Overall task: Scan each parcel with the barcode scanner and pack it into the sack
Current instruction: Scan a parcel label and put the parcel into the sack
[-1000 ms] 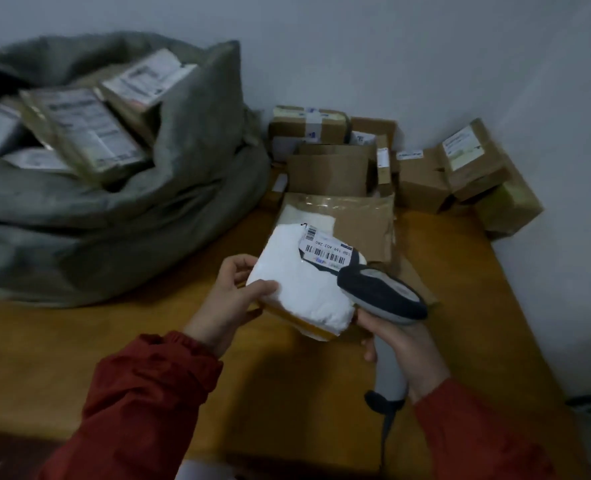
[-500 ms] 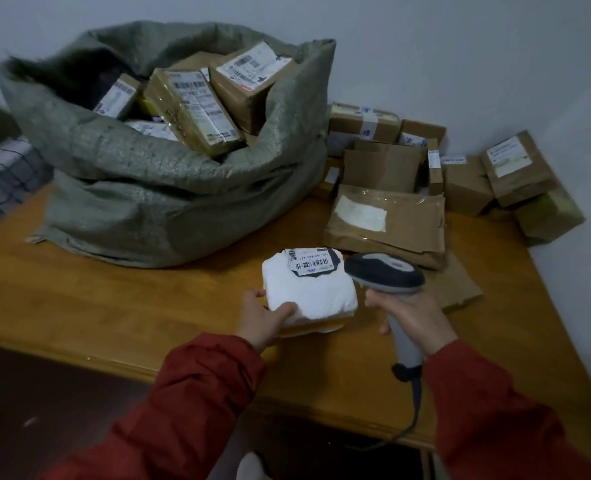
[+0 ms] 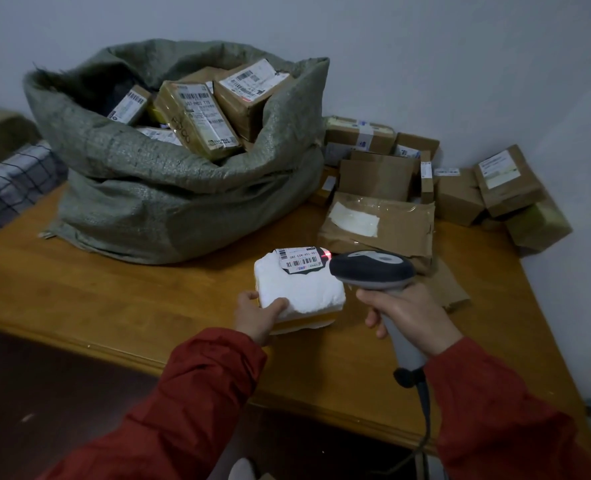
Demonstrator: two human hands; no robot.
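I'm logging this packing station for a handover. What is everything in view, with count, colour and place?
Sack: one, grey-green, far left of table, open, holding several labelled boxes.
Brown parcels: a pile, exact count unclear, far right against the wall.
Flat brown parcel: one, in front of that pile.
White parcel: one, barcode label on top, near table edge.
Barcode scanner: one, dark grey, red light on the label.
Table: one, wooden.
Checked cloth: one, dark, far left.
Left hand: grips the white parcel.
Right hand: grips the scanner handle.
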